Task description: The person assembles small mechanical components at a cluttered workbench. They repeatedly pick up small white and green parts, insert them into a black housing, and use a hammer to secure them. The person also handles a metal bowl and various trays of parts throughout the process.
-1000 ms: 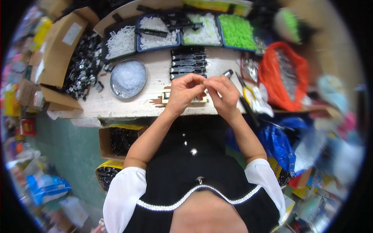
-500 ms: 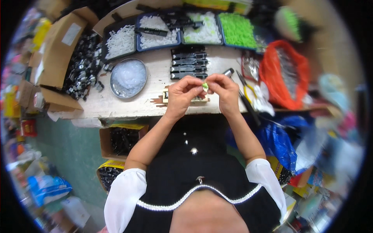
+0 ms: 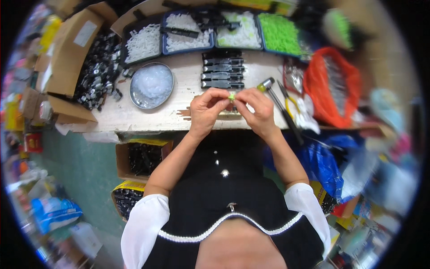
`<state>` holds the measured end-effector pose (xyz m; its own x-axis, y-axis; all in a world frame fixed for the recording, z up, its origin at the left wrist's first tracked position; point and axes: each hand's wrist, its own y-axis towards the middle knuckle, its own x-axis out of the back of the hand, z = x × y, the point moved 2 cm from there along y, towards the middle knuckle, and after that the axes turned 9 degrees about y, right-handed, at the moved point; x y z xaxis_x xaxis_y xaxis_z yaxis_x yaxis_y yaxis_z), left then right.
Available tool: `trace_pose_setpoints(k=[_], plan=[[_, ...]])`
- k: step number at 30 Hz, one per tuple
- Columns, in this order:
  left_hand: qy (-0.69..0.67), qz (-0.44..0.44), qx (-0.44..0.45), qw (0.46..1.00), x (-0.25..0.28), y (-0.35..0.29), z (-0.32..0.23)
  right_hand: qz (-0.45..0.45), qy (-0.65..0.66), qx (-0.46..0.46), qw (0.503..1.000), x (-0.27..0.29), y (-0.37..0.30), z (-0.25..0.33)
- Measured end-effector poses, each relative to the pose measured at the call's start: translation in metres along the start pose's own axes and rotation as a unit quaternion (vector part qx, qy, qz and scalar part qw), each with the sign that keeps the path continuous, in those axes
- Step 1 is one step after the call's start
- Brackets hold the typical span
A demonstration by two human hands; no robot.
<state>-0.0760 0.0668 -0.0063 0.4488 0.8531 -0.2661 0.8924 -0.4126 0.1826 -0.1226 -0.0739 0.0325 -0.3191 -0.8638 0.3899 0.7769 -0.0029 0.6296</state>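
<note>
A small light-green plastic part (image 3: 231, 96) is pinched between the fingertips of both hands, over the near part of the bench. My left hand (image 3: 207, 110) grips it from the left with thumb and forefinger. From the other side, my right hand (image 3: 256, 110) closes its thumb and forefinger on the same part. Beneath the hands, a pale fixture block (image 3: 231, 115) is mostly hidden. Just beyond lie several black metal-and-plastic pieces (image 3: 222, 76) in a stacked row. A hammer (image 3: 266, 84) rests right of my right hand.
Trays of white parts (image 3: 143, 44) and bright green parts (image 3: 278, 35) line the back. A round metal dish (image 3: 169, 92) holds whitish grease-like stuff. Left stands a carton (image 3: 74, 51) beside black and silver pieces. Pliers (image 3: 293, 105) and a red bag (image 3: 355, 96) lie right.
Both hands have drawn the green part slightly left, and the right fingers have closed in nearer to the left ones. The bench scene has shifted a little rightward in view.
</note>
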Motion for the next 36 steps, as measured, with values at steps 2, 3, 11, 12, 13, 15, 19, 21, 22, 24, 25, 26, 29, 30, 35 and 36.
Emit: trace_pose_setpoints(k=[2, 3, 11, 12, 13, 15, 19, 21, 22, 24, 25, 26, 29, 30, 35, 36], plan=[[0.015, 0.014, 0.004, 1.000, 0.005, -0.001, -0.001, 0.005, -0.012, 0.007, 1.000, -0.001, 0.000, 0.000], [0.015, 0.021, 0.005, 1.000, 0.007, -0.003, -0.002, 0.007, -0.019, 0.010, 1.000, -0.001, 0.000, 0.000], [0.019, 0.011, -0.005, 1.000, 0.012, -0.008, 0.000, 0.020, -0.028, 0.036, 0.999, -0.006, 0.001, 0.003], [0.038, 0.008, -0.014, 0.999, 0.013, -0.008, 0.001, 0.021, -0.029, 0.039, 0.999, -0.007, 0.002, 0.003], [0.056, 0.005, -0.022, 0.998, 0.014, -0.007, 0.001, 0.024, -0.037, 0.042, 0.998, -0.007, 0.002, 0.003], [0.127, -0.004, -0.050, 0.991, 0.018, -0.006, -0.001, 0.029, -0.051, 0.047, 0.997, -0.007, 0.002, 0.002], [0.359, -0.035, -0.150, 0.920, 0.039, -0.004, -0.005, 0.105, -0.117, 0.041, 0.987, -0.010, -0.002, -0.011], [0.458, -0.045, -0.165, 0.873, 0.044, -0.007, -0.002, 0.161, -0.148, 0.043, 0.975, -0.016, -0.008, -0.021], [0.479, -0.038, -0.166, 0.861, 0.043, -0.009, -0.002, 0.176, -0.155, 0.045, 0.971, -0.019, -0.010, -0.024], [0.520, -0.026, -0.170, 0.836, 0.040, -0.013, -0.001, 0.208, -0.171, 0.048, 0.962, -0.025, -0.012, -0.027], [0.527, -0.027, -0.170, 0.832, 0.039, -0.014, 0.001, 0.217, -0.174, 0.049, 0.959, -0.027, -0.012, -0.028], [0.533, -0.027, -0.170, 0.828, 0.038, -0.015, 0.005, 0.227, -0.178, 0.050, 0.956, -0.030, -0.012, -0.029], [0.541, -0.026, -0.167, 0.824, 0.039, -0.016, 0.014, 0.264, -0.190, 0.036, 0.945, -0.035, -0.006, -0.029], [0.544, -0.025, -0.165, 0.823, 0.039, -0.016, 0.016, 0.278, -0.192, 0.028, 0.941, -0.037, -0.004, -0.029], [0.524, -0.028, -0.174, 0.833, 0.039, -0.016, 0.022, 0.333, -0.180, 0.033, 0.925, -0.043, 0.007, -0.026], [0.520, -0.027, -0.177, 0.835, 0.040, -0.016, 0.023, 0.349, -0.180, 0.031, 0.919, -0.044, 0.009, -0.025]])
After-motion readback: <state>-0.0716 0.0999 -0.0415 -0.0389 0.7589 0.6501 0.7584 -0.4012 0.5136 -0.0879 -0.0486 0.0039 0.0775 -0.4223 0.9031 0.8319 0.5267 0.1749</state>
